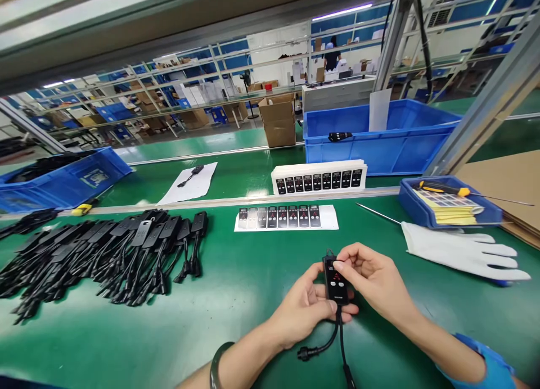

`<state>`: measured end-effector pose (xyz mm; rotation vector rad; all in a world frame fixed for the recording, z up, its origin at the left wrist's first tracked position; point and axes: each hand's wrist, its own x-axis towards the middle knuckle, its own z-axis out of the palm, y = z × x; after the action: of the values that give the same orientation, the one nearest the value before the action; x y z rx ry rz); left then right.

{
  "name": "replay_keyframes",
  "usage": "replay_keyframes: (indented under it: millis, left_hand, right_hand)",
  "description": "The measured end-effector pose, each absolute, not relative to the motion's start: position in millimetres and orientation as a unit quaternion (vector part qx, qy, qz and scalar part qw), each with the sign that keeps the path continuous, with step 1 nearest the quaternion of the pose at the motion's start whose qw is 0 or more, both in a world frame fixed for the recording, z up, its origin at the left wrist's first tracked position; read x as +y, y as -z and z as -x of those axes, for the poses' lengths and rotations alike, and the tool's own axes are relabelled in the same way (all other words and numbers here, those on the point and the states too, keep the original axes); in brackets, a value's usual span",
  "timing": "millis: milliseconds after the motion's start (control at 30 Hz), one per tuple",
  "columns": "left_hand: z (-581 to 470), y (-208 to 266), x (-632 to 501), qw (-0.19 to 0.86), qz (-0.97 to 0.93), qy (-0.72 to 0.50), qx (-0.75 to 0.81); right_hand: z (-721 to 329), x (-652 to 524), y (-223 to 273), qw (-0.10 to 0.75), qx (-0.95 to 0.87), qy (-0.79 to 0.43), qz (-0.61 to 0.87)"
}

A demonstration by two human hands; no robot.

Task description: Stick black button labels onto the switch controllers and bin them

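My left hand (306,304) is closed around a small black controller box (336,285) with two cables, holding it upright with its face toward me. Its face carries a black label with red marks and two pale buttons. At the box's top right corner, my right hand (371,274) has its thumb and forefinger pinched against the label's edge. One short cable ends in a plug (307,353) hanging over the green bench. Straight ahead lies a sheet of labels (287,225), its left places pale where labels are gone.
Many black controllers with cables (139,237) are heaped left. A stack of label sheets (319,178) stands behind. Right are a white glove (459,251), tweezers (377,213) and a small blue tray (489,215) bearing a screwdriver (445,188). A blue crate (371,150) stands at back.
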<state>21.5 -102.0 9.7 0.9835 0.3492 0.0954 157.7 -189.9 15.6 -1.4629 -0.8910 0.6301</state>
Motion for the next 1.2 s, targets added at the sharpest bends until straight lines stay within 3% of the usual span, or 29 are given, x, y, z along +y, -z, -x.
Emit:
replay_keyframes:
  millis: [700,1000,1200]
  left_hand:
    - [-20.8,-8.0,-103.4,0.827,-0.541,-0.056,0.145]
    - [-21.8,-5.3,-100.9,0.851,-0.503,-0.050,0.140]
    - [-25.3,-4.9,-93.8,0.886,-0.434,-0.054,0.158]
  right_hand:
    - [-155.2,-189.9,-10.8,0.589,-0.371,-0.230,0.680]
    - [-167.6,-188.5,-8.9,0.495,-0.453,-0.103,0.735]
    - [-165.5,-183.7,2.2,0.483,-0.485,-0.255,0.683]
